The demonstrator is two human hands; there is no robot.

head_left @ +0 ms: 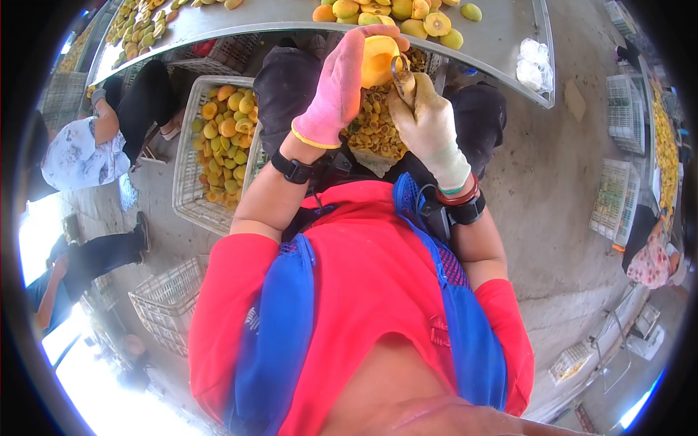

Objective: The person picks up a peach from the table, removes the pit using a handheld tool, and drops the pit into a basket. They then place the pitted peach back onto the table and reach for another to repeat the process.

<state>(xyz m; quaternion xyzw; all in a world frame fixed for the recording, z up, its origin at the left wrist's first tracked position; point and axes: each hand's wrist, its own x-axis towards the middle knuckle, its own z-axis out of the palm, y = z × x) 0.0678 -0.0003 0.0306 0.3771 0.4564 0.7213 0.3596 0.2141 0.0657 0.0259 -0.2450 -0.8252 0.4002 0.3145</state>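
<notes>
My left hand (342, 87), in a pink glove with a yellow cuff, is closed around a yellow peach half (380, 62), its cut face toward the right. My right hand (424, 116), in a stained cream glove, grips a pitting tool with a curved metal tip (397, 67). The tip touches or nearly touches the right edge of the peach half; its handle is mostly hidden in my fingers. Below my hands, between my knees, a container (374, 161) holds many peach pieces (376, 123).
A metal table (502, 54) ahead carries peach halves (437, 24) and a clear plastic bag (534, 65). At my left stands a white crate (190, 190) of peaches (227, 138). Another crate (169, 298) lies behind it. Other people sit at left and far right, near stacked crates (625, 109).
</notes>
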